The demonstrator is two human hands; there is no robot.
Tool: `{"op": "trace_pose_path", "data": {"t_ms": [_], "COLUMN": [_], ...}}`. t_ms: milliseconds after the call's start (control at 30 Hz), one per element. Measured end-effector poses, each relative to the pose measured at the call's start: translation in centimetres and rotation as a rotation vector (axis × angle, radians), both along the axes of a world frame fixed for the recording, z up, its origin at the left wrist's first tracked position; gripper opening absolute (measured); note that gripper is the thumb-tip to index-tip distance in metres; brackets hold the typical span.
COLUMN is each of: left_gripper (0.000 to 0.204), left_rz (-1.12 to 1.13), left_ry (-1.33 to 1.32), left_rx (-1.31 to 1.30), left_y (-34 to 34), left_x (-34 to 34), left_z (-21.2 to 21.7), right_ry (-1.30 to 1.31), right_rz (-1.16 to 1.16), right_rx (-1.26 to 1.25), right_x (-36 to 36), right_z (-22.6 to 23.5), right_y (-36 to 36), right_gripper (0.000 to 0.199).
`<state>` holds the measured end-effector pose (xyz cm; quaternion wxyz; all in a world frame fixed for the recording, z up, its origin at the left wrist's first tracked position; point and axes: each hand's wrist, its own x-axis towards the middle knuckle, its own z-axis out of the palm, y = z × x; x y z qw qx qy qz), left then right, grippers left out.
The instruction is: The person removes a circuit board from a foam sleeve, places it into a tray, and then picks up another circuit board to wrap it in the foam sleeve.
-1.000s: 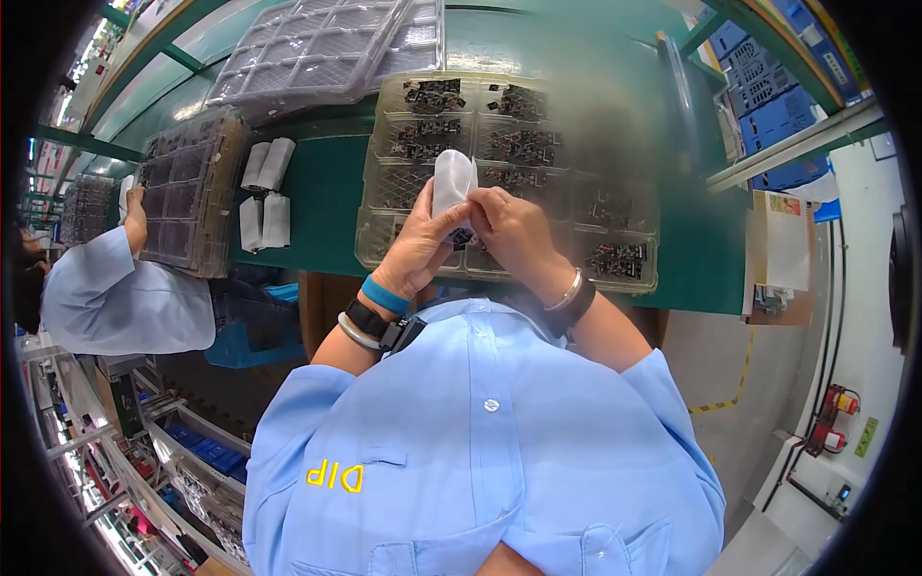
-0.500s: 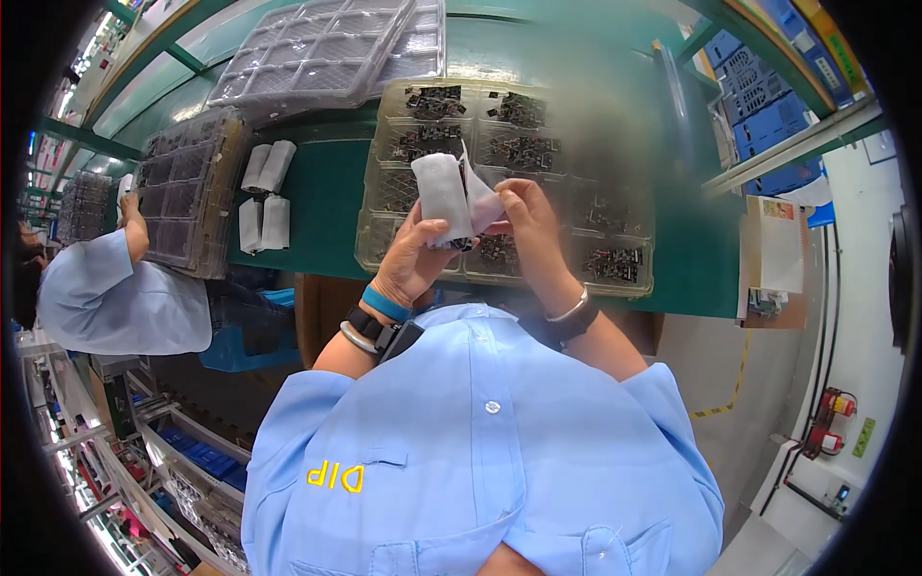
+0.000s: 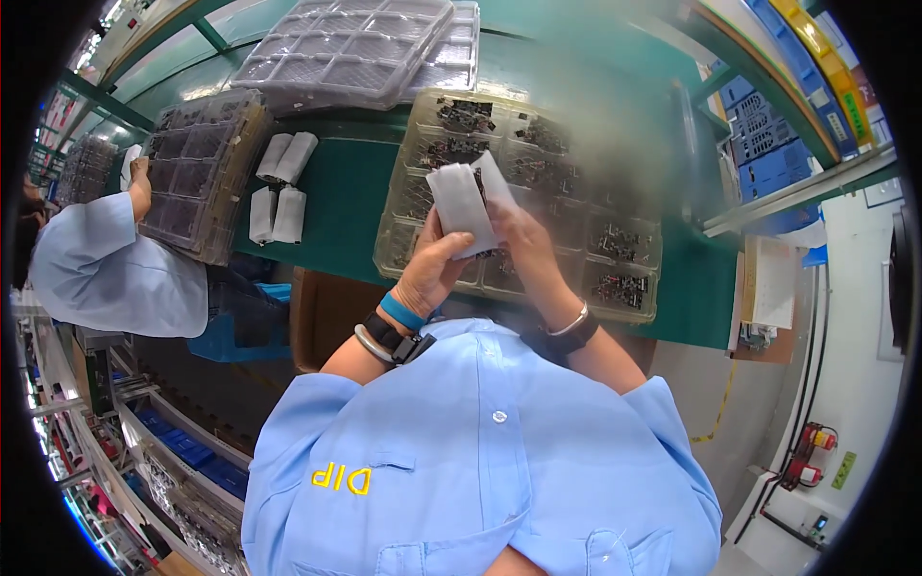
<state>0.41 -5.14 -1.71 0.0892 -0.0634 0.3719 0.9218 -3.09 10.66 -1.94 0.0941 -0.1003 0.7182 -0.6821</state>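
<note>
A white, soft-looking wrapped packet (image 3: 462, 205) is held up over a clear compartment tray (image 3: 396, 252) of small dark electronic parts. My left hand (image 3: 429, 269) is closed round its lower left side, with the thumb lying across the front. A loose white flap (image 3: 493, 182) stands out on the packet's right, and a dark strip of its contents shows in the gap. At this flap my right hand (image 3: 524, 246) has its fingers closed on the white wrapping; they are slightly blurred and partly hidden.
Several white packets (image 3: 288, 156) lie on the green table (image 3: 346, 182) to the left. Beyond them is a stack of compartment trays (image 3: 197, 173), where a co-worker (image 3: 115, 259) sits. Clear trays (image 3: 346, 48) lie at the back. A cardboard box (image 3: 331, 312) is below the table edge.
The flap has swung in closer to the packet, and my right hand has moved in with it. My left hand still grips the packet. The whole view has shifted slightly.
</note>
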Motion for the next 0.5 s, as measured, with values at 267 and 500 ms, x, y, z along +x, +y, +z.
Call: {"op": "trace_pose_path", "data": {"t_ms": [267,500], "left_gripper": [0.055,0.046], "left_rz": [-0.020,-0.007], "left_ry": [-0.013,0.053], "left_rx": [0.185,0.218], "left_y": [-4.5,-6.5], "left_x": [-1.7,-4.4], "left_z": [-1.4,-0.4], "right_ry": [-0.223,-0.028], "right_rz": [-0.010,0.033], "right_rx": [-0.189,-0.088], "right_x": [-2.7,-4.6], "right_z": [2.9,3.5], "right_y": [-3.2,-7.6], "right_gripper": [0.039,0.039]}}
